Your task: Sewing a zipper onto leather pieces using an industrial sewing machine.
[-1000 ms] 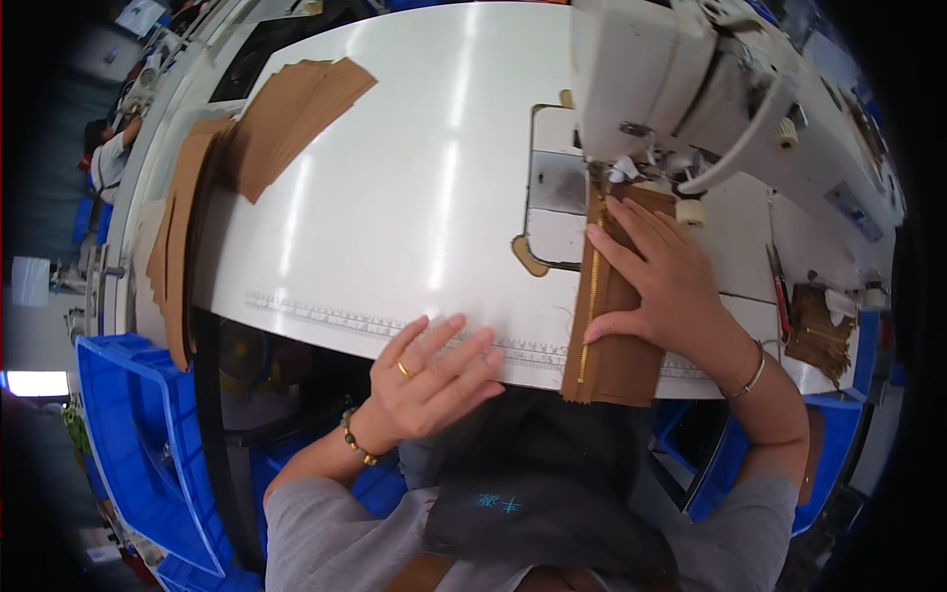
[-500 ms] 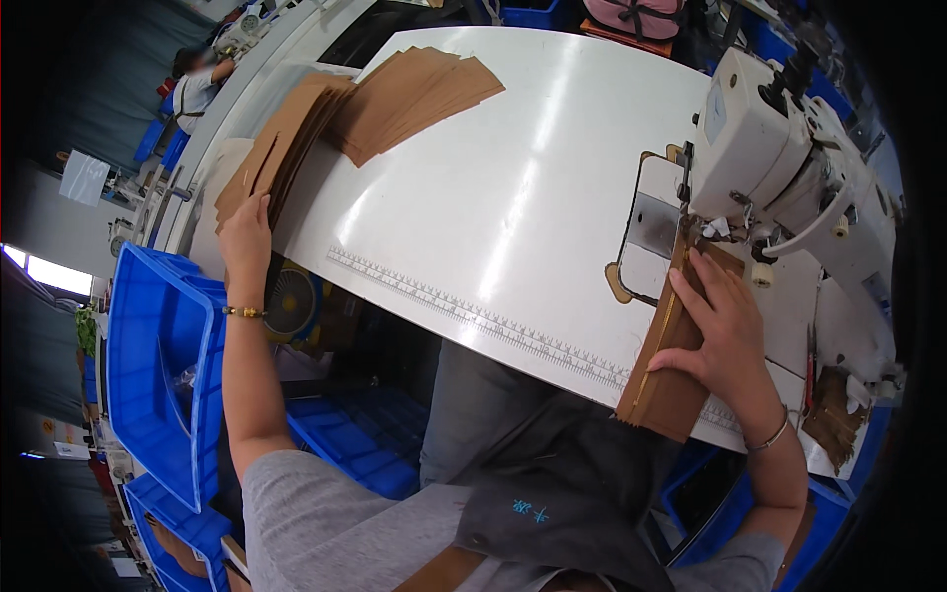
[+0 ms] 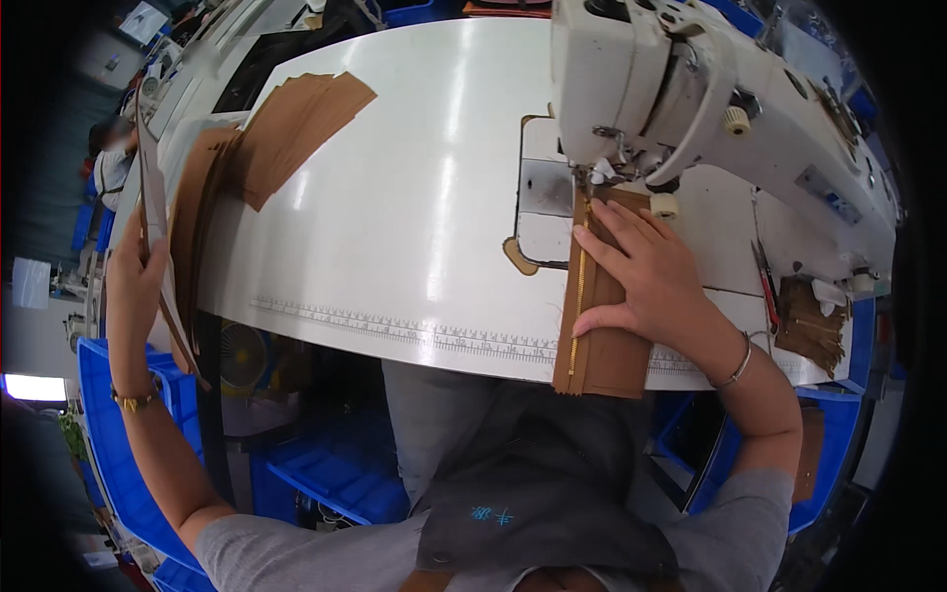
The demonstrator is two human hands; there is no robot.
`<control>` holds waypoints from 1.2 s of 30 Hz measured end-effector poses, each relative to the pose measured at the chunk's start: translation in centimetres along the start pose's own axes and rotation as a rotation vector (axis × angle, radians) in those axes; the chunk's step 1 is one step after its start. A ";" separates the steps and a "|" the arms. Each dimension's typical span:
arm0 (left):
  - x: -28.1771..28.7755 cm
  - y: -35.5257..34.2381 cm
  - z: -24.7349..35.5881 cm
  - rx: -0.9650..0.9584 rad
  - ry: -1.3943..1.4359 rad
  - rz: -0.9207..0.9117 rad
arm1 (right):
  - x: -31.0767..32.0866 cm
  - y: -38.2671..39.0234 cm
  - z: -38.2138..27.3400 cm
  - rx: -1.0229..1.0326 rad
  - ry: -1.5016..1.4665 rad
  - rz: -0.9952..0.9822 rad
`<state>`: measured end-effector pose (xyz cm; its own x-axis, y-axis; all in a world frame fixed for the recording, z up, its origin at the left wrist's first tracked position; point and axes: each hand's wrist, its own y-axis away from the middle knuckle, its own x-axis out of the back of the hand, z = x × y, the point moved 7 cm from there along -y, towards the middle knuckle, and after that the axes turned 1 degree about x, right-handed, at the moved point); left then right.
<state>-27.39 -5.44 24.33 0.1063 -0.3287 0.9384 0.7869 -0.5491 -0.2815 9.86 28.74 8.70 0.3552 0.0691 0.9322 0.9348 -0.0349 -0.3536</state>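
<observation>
Pressed under the spread fingers of the right hand (image 3: 643,281): brown cloth (image 3: 617,360) with a gold zip (image 3: 575,353), far end just ahead of the fingertips, beneath the sewing machine (image 3: 607,79). Not clenched; laid flat, holding down from above. Apparently pinched between thumb and fingers of the left hand (image 3: 134,281): a thin sheet (image 3: 151,187), pale on the visible face, with a stack of brown pieces (image 3: 197,183) just right of those fingers. Judged light and bendable, probably stiffer along the zip; not fragile, perhaps apt to slide on the smooth table (image 3: 395,197). Best pressed flat beside the zip, or lifted by one edge. Hidden: cloth beneath the right palm, needle beyond the fingertips. Hard to tell: sheet's far face, nearly edge-on; number of layers gripped.
</observation>
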 end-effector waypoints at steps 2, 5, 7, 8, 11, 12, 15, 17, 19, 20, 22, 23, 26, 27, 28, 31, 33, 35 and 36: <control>-3.8 3.5 6.6 -0.141 0.276 -0.196 | -0.1 0.1 0.2 -0.015 0.003 0.006; -8.5 9.0 15.4 -0.340 0.464 -0.648 | -0.3 0.1 0.3 -0.036 -0.037 -0.023; -10.9 12.0 19.9 -0.421 0.503 -0.913 | -0.2 0.1 0.2 -0.027 -0.030 -0.019; -11.8 13.2 22.0 -0.433 0.596 -1.030 | 0.0 0.0 0.2 -0.017 -0.030 0.001; -13.1 15.9 27.3 -0.544 0.849 -1.180 | -0.2 0.0 0.3 -0.017 -0.029 -0.016; -13.4 16.3 28.5 -0.559 0.904 -1.174 | 0.0 0.0 0.5 -0.026 -0.036 0.018; -15.0 17.5 30.5 -0.373 1.158 -1.319 | -0.5 0.2 0.7 -0.030 -0.039 0.024; -15.2 16.8 31.4 -0.349 1.312 -1.237 | -1.0 0.4 0.8 -0.031 -0.037 -0.001; -16.4 16.9 31.2 -0.358 1.225 -1.524 | -0.4 0.6 1.1 -0.053 -0.164 0.146; -14.9 14.4 33.1 -0.971 1.045 -0.709 | -0.4 0.7 1.1 -0.050 -0.160 0.148; -16.0 13.1 32.6 -1.127 0.498 -0.265 | -1.0 0.8 1.4 -0.097 -0.166 0.084; -16.5 12.8 32.6 -1.160 0.377 -0.062 | -1.0 0.8 1.4 -0.095 -0.160 0.089; -20.1 13.1 31.5 -0.833 0.416 -0.373 | -1.1 0.8 1.1 -0.044 -0.082 0.059; -19.9 13.6 31.5 -0.842 0.454 -0.330 | -1.1 0.7 1.2 -0.048 -0.107 0.050; -20.0 14.0 31.4 -0.838 0.434 -0.330 | -1.0 0.7 1.2 -0.058 -0.123 0.037; -19.9 13.4 31.7 -0.830 0.409 -0.318 | -0.8 0.7 1.1 -0.042 -0.129 0.035; -20.1 12.1 32.0 -0.824 0.409 -0.305 | -0.8 0.7 1.0 -0.044 -0.115 0.014; -20.8 11.0 32.0 -0.809 0.375 -0.387 | -1.0 0.7 1.0 -0.051 -0.106 -0.017; -20.6 10.9 32.2 -0.840 0.349 -0.300 | -0.7 0.6 0.9 -0.039 -0.102 0.010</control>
<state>-1.46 20.09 8.40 -0.3225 -0.2203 0.9206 0.0441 -0.9750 -0.2179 10.21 29.58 7.71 0.3656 0.1695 0.9152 0.9308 -0.0747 -0.3579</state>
